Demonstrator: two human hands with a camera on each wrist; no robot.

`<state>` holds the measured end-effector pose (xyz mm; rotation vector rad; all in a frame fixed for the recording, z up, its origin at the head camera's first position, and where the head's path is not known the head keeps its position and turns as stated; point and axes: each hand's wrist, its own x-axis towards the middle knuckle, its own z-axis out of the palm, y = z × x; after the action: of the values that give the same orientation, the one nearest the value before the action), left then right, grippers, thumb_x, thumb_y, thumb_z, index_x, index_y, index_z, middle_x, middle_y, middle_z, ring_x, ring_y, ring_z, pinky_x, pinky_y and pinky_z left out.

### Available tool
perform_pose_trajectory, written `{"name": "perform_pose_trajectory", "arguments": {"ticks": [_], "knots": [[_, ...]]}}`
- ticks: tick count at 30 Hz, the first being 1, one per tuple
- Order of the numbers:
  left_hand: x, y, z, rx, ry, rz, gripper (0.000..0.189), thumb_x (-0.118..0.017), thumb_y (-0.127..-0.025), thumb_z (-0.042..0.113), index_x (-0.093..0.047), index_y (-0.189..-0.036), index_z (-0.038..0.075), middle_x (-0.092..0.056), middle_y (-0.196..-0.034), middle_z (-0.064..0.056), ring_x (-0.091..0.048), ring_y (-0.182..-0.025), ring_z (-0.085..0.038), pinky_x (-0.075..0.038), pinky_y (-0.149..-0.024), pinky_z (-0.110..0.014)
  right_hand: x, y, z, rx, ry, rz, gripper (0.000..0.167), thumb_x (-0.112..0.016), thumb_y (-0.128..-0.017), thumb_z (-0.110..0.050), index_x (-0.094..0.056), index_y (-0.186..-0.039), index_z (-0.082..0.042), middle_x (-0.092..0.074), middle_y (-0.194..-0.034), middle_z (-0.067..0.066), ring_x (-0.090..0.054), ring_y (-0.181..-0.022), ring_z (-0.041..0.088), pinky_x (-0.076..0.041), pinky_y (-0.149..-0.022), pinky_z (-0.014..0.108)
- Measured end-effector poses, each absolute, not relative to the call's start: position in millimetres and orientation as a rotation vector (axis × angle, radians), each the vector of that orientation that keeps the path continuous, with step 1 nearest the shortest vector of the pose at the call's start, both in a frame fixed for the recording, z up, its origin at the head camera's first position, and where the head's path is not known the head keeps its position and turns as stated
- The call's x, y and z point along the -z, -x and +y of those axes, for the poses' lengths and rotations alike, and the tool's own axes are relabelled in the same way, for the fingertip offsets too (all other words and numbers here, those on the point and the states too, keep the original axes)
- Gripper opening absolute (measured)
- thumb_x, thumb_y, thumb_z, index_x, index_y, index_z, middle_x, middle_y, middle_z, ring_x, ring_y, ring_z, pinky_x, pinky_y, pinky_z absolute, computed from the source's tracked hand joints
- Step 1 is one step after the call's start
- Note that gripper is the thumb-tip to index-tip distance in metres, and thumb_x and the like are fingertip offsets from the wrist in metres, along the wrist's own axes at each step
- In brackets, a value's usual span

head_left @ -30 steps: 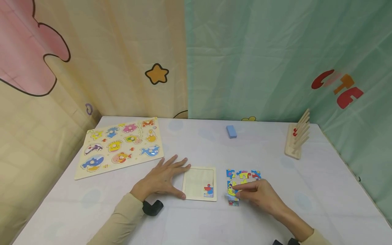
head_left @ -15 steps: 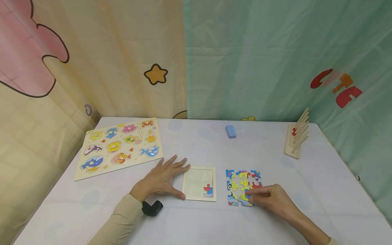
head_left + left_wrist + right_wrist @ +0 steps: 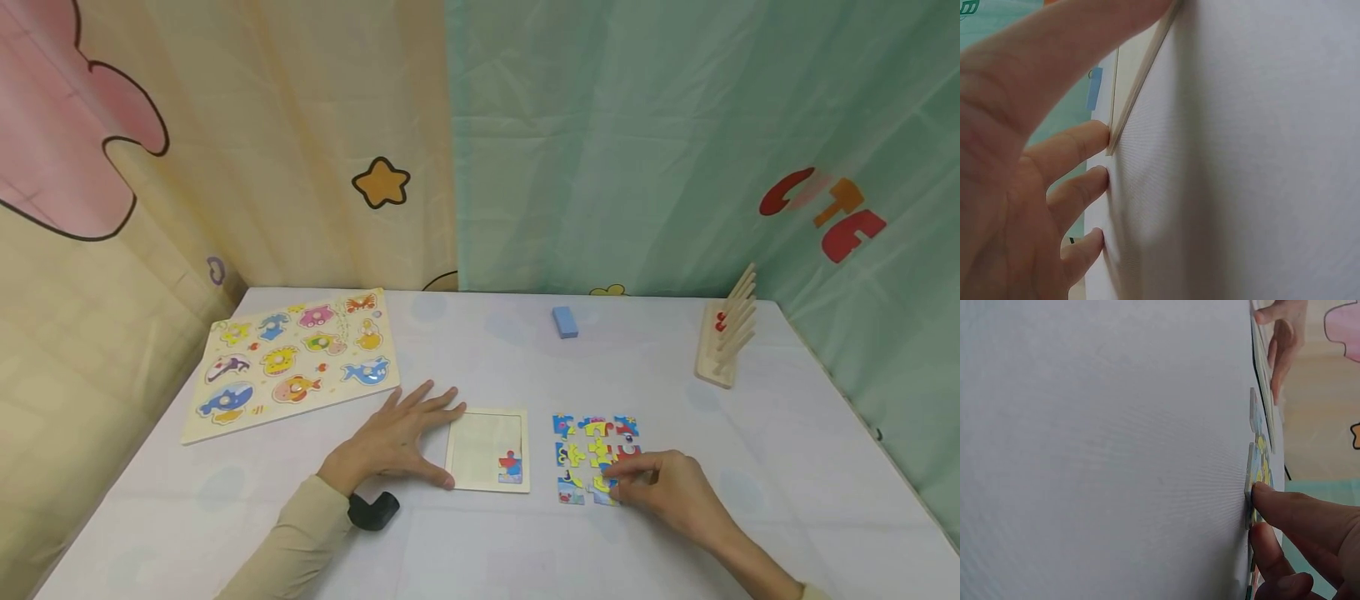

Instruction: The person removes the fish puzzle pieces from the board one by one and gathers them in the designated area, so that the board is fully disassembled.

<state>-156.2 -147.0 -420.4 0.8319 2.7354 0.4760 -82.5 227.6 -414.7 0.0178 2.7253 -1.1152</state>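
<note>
My left hand (image 3: 393, 437) lies with fingers spread at the left side of a square wooden puzzle tray (image 3: 487, 411). Its thumb is at the near left corner and its index finger at the far left corner, as the left wrist view also shows. One red and blue jigsaw piece (image 3: 511, 468) sits in the tray's near right corner. Right of the tray, several jigsaw pieces lie in loose rows. My right hand (image 3: 671, 492) pinches a yellow and blue jigsaw piece (image 3: 602, 493) in the nearest row, thumb at its edge in the right wrist view; the fingers partly hide it.
A wooden sea-animal peg puzzle board (image 3: 296, 358) lies at the back left. Near the table's back edge is a blue block (image 3: 566, 322). A wooden stand with slanted pegs (image 3: 726, 333) is at the back right. Curtains rise behind the table.
My right hand has moved right, from the nearest row's left end, where it held a piece tilted over another, to the row's right; that piece now lies nearly flat. The left hand stays put.
</note>
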Motion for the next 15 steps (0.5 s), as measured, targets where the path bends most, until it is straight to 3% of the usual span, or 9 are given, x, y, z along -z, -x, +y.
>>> {"name": "perform_pose_trajectory", "arguments": {"ticks": [7,15], "knots": [[420.1,156.1,-147.2,-0.484,-0.835,2.74,0.104,-0.077,-0.063,0.071,-0.044,-0.15,0.024,-0.028,-0.16,0.004,-0.011,-0.15,-0.031,-0.005,-0.116,-0.064,415.7,82.2,228.1,1.079,0.029,2.766,0.017,-0.084,-0.073,-0.016,-0.076,-0.085,-0.025,-0.066,-0.074,-0.014,-0.05,-0.06,0.007,-0.041,-0.061,0.021],[420.5,156.0,-148.0,-0.484,-0.835,2.745,0.104,-0.078,-0.063,0.07,-0.044,-0.15,0.024,-0.028,-0.16,0.004,-0.011,-0.15,-0.03,-0.005,-0.116,-0.064,416.0,82.9,227.5,1.088,0.047,2.76,0.018,-0.083,-0.072,-0.013,-0.076,-0.085,-0.024,-0.065,-0.075,-0.013,-0.049,-0.056,0.009,-0.041,-0.057,0.023]]}}
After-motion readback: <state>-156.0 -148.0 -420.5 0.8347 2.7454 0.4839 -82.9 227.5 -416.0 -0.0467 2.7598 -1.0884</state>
